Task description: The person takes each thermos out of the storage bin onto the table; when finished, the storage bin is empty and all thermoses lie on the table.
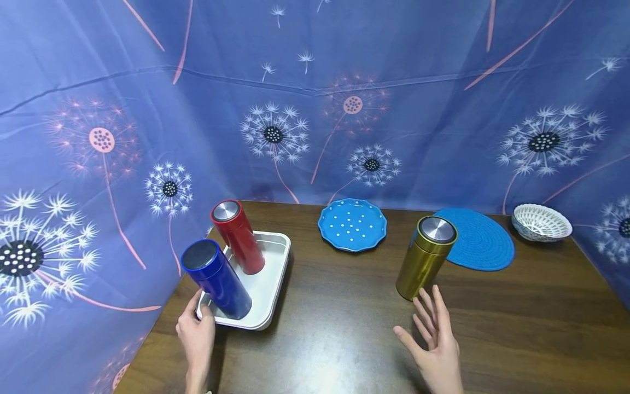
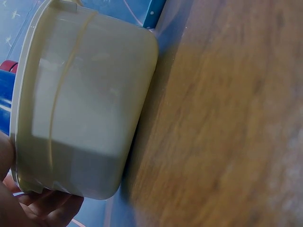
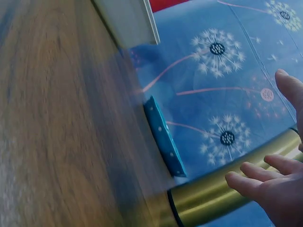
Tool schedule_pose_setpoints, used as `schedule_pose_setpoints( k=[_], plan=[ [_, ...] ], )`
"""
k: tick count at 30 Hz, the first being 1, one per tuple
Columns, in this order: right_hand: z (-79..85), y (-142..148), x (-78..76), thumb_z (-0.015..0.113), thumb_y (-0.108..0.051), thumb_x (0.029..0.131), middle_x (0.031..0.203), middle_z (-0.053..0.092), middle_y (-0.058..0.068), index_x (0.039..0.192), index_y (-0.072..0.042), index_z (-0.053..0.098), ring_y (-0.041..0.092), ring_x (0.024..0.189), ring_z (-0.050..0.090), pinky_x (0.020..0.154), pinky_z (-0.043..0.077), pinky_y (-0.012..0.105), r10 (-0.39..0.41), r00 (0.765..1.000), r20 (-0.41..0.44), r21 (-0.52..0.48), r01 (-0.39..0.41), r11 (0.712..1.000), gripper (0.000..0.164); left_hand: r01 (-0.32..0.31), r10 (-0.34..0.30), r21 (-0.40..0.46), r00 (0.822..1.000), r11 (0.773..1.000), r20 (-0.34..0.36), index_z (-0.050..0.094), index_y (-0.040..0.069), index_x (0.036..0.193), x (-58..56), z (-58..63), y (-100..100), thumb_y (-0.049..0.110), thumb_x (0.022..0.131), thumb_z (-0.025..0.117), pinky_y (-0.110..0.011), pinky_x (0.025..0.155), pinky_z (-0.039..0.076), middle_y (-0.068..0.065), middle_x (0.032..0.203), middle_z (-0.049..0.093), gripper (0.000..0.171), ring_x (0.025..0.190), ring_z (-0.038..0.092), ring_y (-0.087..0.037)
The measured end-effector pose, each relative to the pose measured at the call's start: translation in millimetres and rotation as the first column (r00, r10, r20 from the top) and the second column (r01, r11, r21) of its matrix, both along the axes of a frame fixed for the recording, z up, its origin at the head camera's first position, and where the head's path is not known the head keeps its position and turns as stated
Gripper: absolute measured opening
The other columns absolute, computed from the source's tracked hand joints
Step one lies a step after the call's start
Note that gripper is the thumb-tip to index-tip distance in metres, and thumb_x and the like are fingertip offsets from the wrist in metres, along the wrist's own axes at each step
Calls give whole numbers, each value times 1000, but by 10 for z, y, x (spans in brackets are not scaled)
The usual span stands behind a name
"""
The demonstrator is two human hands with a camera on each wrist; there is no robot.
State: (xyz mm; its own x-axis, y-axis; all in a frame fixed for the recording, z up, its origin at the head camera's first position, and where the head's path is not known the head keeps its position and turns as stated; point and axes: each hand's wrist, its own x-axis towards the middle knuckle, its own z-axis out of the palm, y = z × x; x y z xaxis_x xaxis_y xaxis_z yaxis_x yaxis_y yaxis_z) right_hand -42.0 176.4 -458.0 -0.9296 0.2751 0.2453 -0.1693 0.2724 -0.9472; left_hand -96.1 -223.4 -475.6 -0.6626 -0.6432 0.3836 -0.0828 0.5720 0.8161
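At the left of the table, my left hand [image 1: 196, 327] grips the near left corner of a white plastic tub [image 1: 276, 282], thumb over the rim and fingers below it. Within the rim stand a blue thermos flask [image 1: 223, 287] with a dark lid top and, behind it, a red thermos flask [image 1: 240, 241] with a silver lid top. The tub's side wall [image 2: 90, 99] fills much of the left wrist view. My right hand [image 1: 435, 342] has its fingers spread just in front of an upright gold thermos flask [image 1: 420, 265]; whether they touch is unclear.
A blue dotted plate [image 1: 351, 224] with a wavy edge lies at the back middle. Behind the gold flask is a round blue placemat [image 1: 484, 243], partly covered by it. A white openwork bowl [image 1: 541, 221] sits at the back right, before a hanging blue cloth [image 1: 433, 137].
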Motion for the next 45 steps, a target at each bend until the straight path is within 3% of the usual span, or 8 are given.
schedule_pose_setpoints(
  k=[4,12,19,22,27,39,42,45],
  plan=[
    [-1,-48,-54,77,6,76,150,40,17,156,-21,20,-8,125,45,93,40,10,40,999,-3,19,-39,999,102,11,-11,4,1000,1000,-2,70,0,114,-2,2,10,-5,84,50,-45,72,36,-26,107,68,36,88,62,-44],
    [19,-139,-270,80,-5,77,149,44,12,154,-28,27,-3,127,46,93,42,12,169,985,-32,87,-166,982,95,8,-8,24,1000,1000,-2,70,-1,114,1,-3,-2,-5,84,50,-53,76,38,-27,108,68,36,97,63,-48],
    [38,-311,-498,80,-6,78,146,47,11,152,-24,31,22,129,50,95,44,18,312,941,-134,94,-302,949,91,-4,4,11,1000,1000,1,70,-2,114,10,-16,-24,-5,84,50,-55,75,38,-27,108,67,36,97,62,-49],
    [57,-403,-600,80,-6,77,146,48,10,151,-24,33,30,128,51,95,47,27,353,923,-155,78,-344,936,89,-4,4,7,1000,1000,-2,69,-2,114,5,-18,-26,-6,83,50,-55,76,39,-27,110,67,36,98,62,-49],
    [99,-540,-762,80,-10,79,145,48,10,151,-25,34,32,128,51,95,47,41,418,894,-161,92,-408,908,87,-9,9,6,1000,1000,0,69,-3,114,-15,-26,-24,-6,83,51,-55,77,39,-26,111,67,36,98,62,-48],
    [236,-832,-1036,81,-14,78,143,51,6,150,-29,34,26,128,53,95,48,41,500,844,-191,76,-496,865,87,-16,16,-18,1000,1000,-6,70,-2,113,-12,-19,-3,-6,83,52,-55,76,40,-25,108,69,35,94,64,-47],
    [389,-921,-1022,80,-9,78,143,51,14,150,-18,35,31,127,52,95,48,46,522,832,-186,61,-521,852,85,-18,18,-15,1000,1000,4,70,-1,113,-10,-30,2,-6,84,52,-50,75,40,-24,107,69,35,89,64,-41],
    [436,-1027,-1059,79,-5,78,143,49,20,150,-10,35,36,128,51,95,46,50,540,824,-170,41,-541,840,85,-18,19,-17,1000,1000,5,70,-2,113,-9,-31,11,-7,83,52,-48,76,41,-23,107,70,35,88,64,-39]
  ],
)
